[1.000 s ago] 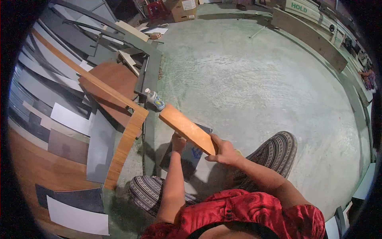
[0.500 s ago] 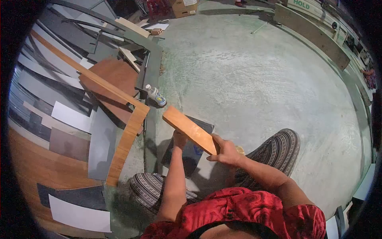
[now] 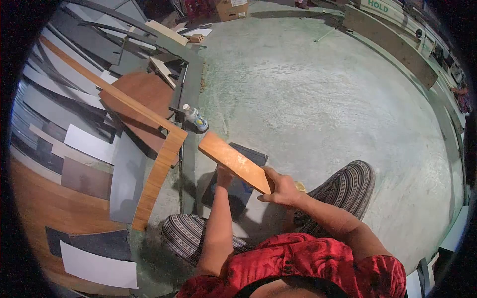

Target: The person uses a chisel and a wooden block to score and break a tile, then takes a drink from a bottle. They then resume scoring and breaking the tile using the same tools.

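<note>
A short, light orange-brown wooden board (image 3: pixel 236 161) with an angled near end is held in front of me, above the floor. My right hand (image 3: pixel 281 187) grips its near right end, with the thumb along the lower edge. My left hand (image 3: pixel 225 177) is against the board's left side from below, and its fingers are hidden behind the wood. Under the board, between my knees, lies a dark flat slab (image 3: pixel 253 154) with a blue patch, partly covered by my hands. A small yellowish object (image 3: pixel 299 186) shows just beyond my right wrist, too covered to name.
A labelled plastic bottle (image 3: pixel 196 118) stands on the floor beyond the board. An L-shaped wooden strip (image 3: pixel 159 181) and a brown panel (image 3: pixel 136 107) lie left, among several sheets and offcuts. A cardboard box (image 3: pixel 232 10) is at the back; a long beam (image 3: pixel 390 47) borders the right.
The board has tilted slightly, its far end shifting left and more of its broad face showing. My left hand has dropped a little; my right hand keeps its grip.
</note>
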Demonstrator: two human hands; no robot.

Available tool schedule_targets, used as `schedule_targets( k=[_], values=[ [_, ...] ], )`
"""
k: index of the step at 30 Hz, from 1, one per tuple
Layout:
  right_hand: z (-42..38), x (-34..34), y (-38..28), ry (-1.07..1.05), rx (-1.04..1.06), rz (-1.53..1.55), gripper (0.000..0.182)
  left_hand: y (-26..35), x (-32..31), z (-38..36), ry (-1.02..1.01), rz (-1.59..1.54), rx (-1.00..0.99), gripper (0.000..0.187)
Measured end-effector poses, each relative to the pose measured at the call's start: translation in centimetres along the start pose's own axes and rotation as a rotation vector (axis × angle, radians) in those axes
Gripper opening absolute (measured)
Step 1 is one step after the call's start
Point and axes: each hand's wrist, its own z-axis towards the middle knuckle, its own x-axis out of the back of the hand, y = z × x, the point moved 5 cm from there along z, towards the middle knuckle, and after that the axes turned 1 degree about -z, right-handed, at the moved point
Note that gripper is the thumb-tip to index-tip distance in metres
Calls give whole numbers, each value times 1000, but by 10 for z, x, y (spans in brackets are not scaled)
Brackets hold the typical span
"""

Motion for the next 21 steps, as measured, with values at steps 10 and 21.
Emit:
schedule_targets(
  k=[10,21],
  values=[
    [0,3,-2,-19,-10,59,88,-28,-4,2,15,-394,141,42],
    [1,0,4,-41,-35,25,87,25,-3,6,47,-161,48,34]
  ],
)
